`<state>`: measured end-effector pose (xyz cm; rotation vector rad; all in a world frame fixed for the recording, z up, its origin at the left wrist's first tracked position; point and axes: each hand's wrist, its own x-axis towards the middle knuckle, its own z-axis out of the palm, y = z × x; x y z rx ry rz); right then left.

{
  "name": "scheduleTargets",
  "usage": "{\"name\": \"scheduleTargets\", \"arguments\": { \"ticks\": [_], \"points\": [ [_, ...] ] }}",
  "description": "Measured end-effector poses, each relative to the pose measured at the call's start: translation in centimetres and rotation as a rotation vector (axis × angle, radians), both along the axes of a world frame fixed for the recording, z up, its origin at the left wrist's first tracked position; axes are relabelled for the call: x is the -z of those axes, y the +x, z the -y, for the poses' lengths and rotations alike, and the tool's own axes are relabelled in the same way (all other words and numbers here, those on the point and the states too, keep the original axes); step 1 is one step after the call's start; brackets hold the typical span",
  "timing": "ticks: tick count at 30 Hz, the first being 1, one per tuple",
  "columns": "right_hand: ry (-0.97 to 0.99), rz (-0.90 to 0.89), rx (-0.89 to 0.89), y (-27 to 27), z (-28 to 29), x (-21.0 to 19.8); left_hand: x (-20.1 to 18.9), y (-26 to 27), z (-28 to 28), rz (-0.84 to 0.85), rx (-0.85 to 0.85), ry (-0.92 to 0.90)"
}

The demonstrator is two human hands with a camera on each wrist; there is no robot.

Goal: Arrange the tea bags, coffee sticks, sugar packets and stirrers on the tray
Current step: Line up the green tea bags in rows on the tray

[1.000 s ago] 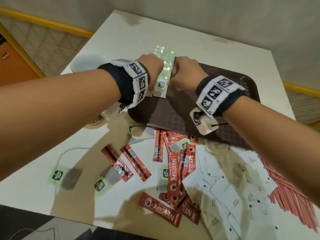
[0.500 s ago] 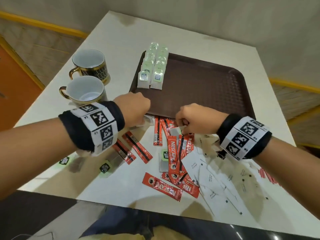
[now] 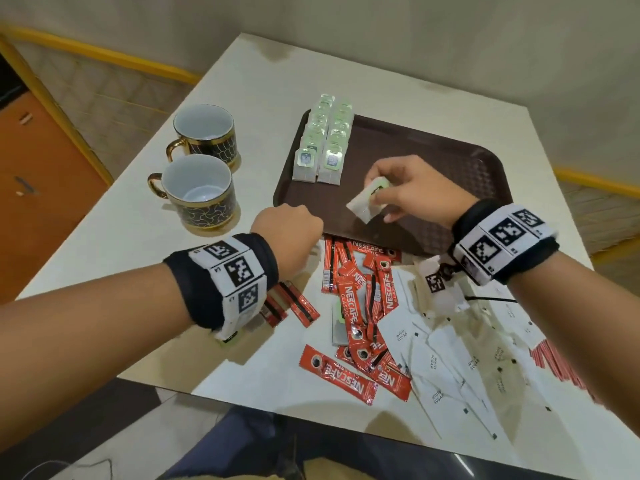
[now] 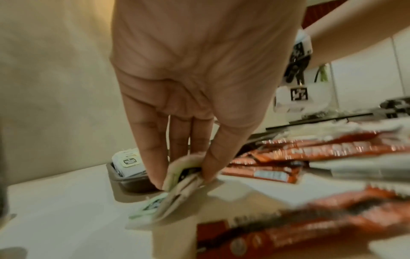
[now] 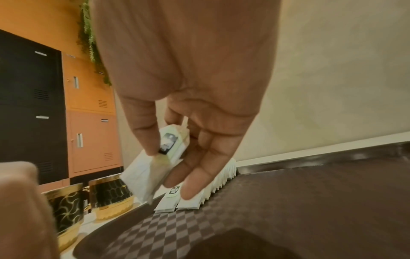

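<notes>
A dark brown tray (image 3: 433, 161) lies on the white table; two rows of tea bags (image 3: 322, 143) stand along its left side. My right hand (image 3: 398, 188) hovers above the tray's front left and pinches a white tea bag with a green tag (image 3: 369, 200), also seen as the tea bag (image 5: 155, 168) between thumb and fingers. My left hand (image 3: 287, 233) is at the tray's front left corner and pinches a folded tea bag (image 4: 179, 180) on the table. Red coffee sticks (image 3: 356, 299), white sugar packets (image 3: 450, 358) and red stirrers (image 3: 561, 362) lie in front of the tray.
Two black-and-gold cups (image 3: 201, 168) stand left of the tray. The table's near edge (image 3: 242, 400) runs just behind the coffee sticks. A yellow rail and orange lockers lie beyond the table on the left.
Both hands came back from the tea bag rows to the loose pile. The right hand then lifted a tea bag over the tray; the left hand closed on another at the tray's corner.
</notes>
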<state>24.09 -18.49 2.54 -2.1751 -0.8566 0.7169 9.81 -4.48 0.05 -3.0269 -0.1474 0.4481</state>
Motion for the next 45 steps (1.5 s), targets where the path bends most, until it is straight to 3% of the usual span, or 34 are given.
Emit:
{"name": "scheduleTargets", "arguments": {
  "ticks": [10, 15, 25, 30, 35, 45],
  "points": [
    [0.043, -0.017, 0.158, 3.5, -1.3, 1.5, -3.6, 1.8, -3.8, 0.136, -0.099, -0.326],
    [0.06, -0.008, 0.213, 5.2, -2.1, 1.9, -6.1, 5.4, -5.5, 0.259, -0.126, -0.254],
    [-0.022, -0.067, 0.184, 6.9, -6.3, 3.2, -5.2, 12.7, -6.2, -0.07, -0.154, -0.101],
    [-0.069, -0.131, 0.139, 6.7, -8.0, 4.0, -4.4, 14.4, -5.6, -0.082, -0.106, -0.071],
    [-0.057, -0.173, 0.226, 7.4, -8.7, 4.6, -3.9, 16.0, -5.1, -0.108, -0.104, -0.079],
    [-0.152, -0.046, 0.148, 8.2, -8.8, 4.2, -2.9, 16.8, -7.5, -0.097, -0.081, -0.098]
  ]
}}
